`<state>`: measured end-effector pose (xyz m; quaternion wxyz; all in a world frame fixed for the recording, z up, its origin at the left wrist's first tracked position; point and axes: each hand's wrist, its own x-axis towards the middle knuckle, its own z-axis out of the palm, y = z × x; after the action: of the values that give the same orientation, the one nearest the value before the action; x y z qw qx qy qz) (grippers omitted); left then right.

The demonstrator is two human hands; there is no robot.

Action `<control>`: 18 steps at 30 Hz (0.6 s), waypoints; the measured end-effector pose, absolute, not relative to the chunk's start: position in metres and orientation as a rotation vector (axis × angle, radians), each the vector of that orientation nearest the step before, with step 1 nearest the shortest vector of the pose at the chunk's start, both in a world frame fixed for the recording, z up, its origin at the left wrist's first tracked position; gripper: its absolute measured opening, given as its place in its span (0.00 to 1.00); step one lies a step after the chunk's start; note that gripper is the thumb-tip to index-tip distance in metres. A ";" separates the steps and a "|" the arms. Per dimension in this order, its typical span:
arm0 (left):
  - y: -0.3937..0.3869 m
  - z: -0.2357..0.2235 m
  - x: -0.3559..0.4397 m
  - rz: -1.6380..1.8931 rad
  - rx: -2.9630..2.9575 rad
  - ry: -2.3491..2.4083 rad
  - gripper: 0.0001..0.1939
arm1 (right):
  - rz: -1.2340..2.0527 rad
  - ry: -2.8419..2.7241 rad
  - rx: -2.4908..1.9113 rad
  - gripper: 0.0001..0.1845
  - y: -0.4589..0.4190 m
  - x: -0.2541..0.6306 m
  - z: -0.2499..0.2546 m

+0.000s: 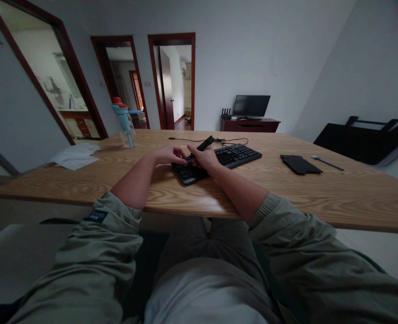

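Observation:
On the wooden table (118, 180) a black keyboard (241, 155) lies slanted, its left end toward me. My right hand (203, 158) is above its left half, closed around a dark oblong piece (205, 143) that sticks up past the thumb; its exact kind is unclear. My left hand (170, 155) reaches in from the left, fingers bent down and drawn together at the keyboard's left end. Whatever those fingertips pinch is too small to make out. The hands nearly meet, hiding part of the keys.
A cable (227, 141) trails behind the keyboard. To the right lie a dark ridged flat piece (301, 164) and a thin blue brush (327, 163). At the left are a clear water bottle (124, 123) with a red and blue top and white tissues (73, 155).

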<state>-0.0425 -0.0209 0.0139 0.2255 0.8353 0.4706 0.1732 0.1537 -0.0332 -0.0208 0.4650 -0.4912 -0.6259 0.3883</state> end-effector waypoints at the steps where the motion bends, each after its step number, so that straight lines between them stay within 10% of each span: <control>1: -0.022 0.014 -0.042 0.468 2.305 1.296 0.21 | 0.957 -1.533 -1.205 0.25 -0.033 0.153 -0.021; 18: -0.017 0.010 -0.042 0.503 2.306 1.266 0.21 | 0.864 -1.613 -1.232 0.28 -0.030 0.153 -0.023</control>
<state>-0.0420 -0.0174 0.0101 0.2297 0.8379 0.4600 0.1829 0.1530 -0.0302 -0.0234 0.4509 -0.4986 -0.6526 0.3496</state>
